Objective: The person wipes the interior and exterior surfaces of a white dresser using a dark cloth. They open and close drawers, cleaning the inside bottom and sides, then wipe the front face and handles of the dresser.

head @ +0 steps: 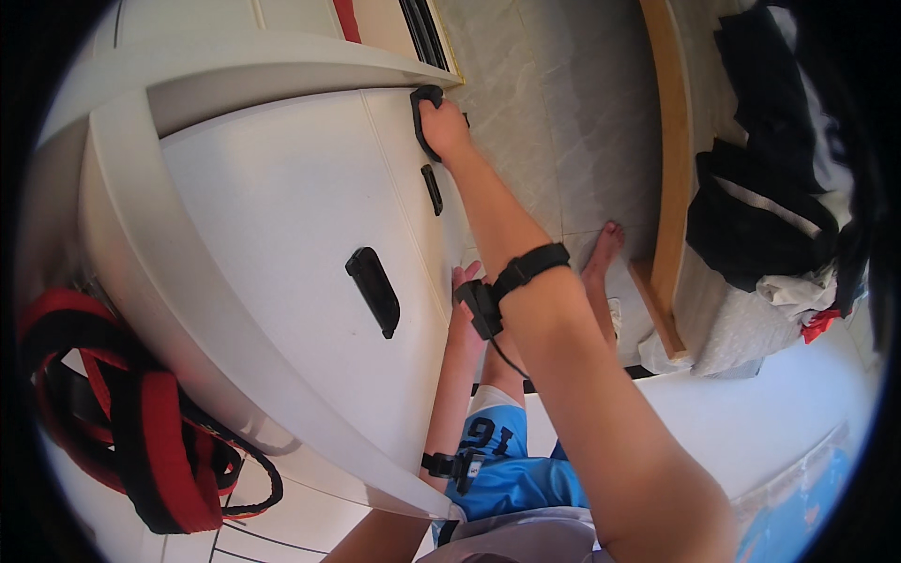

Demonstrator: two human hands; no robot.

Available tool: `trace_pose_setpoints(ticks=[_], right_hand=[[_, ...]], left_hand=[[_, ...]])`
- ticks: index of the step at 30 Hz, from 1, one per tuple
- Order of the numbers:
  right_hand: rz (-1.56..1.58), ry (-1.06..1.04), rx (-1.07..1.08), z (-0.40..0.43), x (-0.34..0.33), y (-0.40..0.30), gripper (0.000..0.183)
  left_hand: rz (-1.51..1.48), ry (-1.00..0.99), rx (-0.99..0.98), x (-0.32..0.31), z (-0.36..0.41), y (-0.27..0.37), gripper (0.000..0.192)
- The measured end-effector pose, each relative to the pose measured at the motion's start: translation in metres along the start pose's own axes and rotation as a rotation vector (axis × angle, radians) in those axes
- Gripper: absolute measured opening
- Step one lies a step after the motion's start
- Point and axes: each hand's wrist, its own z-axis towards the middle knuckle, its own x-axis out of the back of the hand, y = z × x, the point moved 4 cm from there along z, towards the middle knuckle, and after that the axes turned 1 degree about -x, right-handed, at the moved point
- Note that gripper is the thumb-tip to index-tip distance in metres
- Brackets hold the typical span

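Note:
A dark cloth or pad (426, 134) is in my right hand (445, 128), pressed to the upper right edge of a white cabinet or furniture panel (295, 232). Just below that hand, a small black handle (431, 190) sits on the panel's side strip, and a larger black recessed handle (374, 292) is on the broad face. My left hand (467, 310) is lower down, at the panel's right edge, partly hidden behind the right forearm's black strap device; its fingertips show, but whether it grips the edge is unclear.
A curved white frame (232, 331) runs around the panel. Red and black straps (151, 436) hang at lower left. Grey tiles (556, 119) cover the floor, with a bare foot (607, 243) on them. On the right, dark clothes (760, 218) lie beside a wooden edge (672, 155).

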Motion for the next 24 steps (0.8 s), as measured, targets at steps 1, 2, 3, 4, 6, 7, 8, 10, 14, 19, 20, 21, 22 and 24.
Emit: trace_pose_setpoints(ticks=[1,2,3,4,6,7,8,10,14,19,20,21,22,24], right_hand=[[0.047,0.005,0.02,-0.007,-0.001,-0.001,0.048],[0.09,0.007,0.039,-0.016,-0.001,-0.004,0.048],[0.134,0.008,0.044,-0.025,0.0,-0.008,0.048],[0.156,0.03,0.036,-0.033,0.001,-0.013,0.045],[0.205,0.013,0.068,-0.051,0.004,-0.026,0.045],[0.237,0.005,0.074,-0.059,0.006,-0.034,0.045],[0.285,-0.025,0.074,-0.067,0.006,-0.042,0.045],[0.434,-0.006,0.24,-0.088,0.008,-0.059,0.039],[0.453,-0.037,0.365,-0.127,0.012,-0.058,0.034],[0.412,-0.098,0.42,-0.179,0.02,-0.015,0.039],[0.391,-0.108,0.403,-0.192,0.023,-0.002,0.041],[0.374,-0.117,0.388,-0.205,0.026,0.01,0.043],[0.342,-0.13,0.366,-0.218,0.028,0.022,0.044],[0.285,-0.143,0.32,-0.241,0.035,0.047,0.046]], left_hand=[[-0.007,0.027,0.027,0.006,0.006,-0.003,0.068],[-0.004,0.058,0.045,0.013,0.011,-0.006,0.07],[0.002,0.11,0.084,0.021,0.016,-0.01,0.072],[0.031,0.134,0.107,0.027,0.025,-0.013,0.074],[0.07,0.082,-0.002,0.032,0.031,-0.013,0.075],[0.079,0.052,-0.046,0.032,0.032,-0.013,0.076],[0.045,0.056,-0.041,0.033,0.032,-0.013,0.074],[0.089,0.035,-0.148,0.031,0.026,-0.008,0.07],[0.149,-0.035,-0.209,0.03,0.008,-0.001,0.048],[0.324,0.049,-0.3,0.047,0.004,0.004,0.043],[0.312,0.133,-0.308,0.051,0.004,0.004,0.044],[0.37,0.189,-0.316,0.055,0.002,0.006,0.045],[0.264,0.185,-0.319,0.055,0.0,0.007,0.046],[0.174,0.147,-0.306,0.051,-0.007,0.009,0.048]])
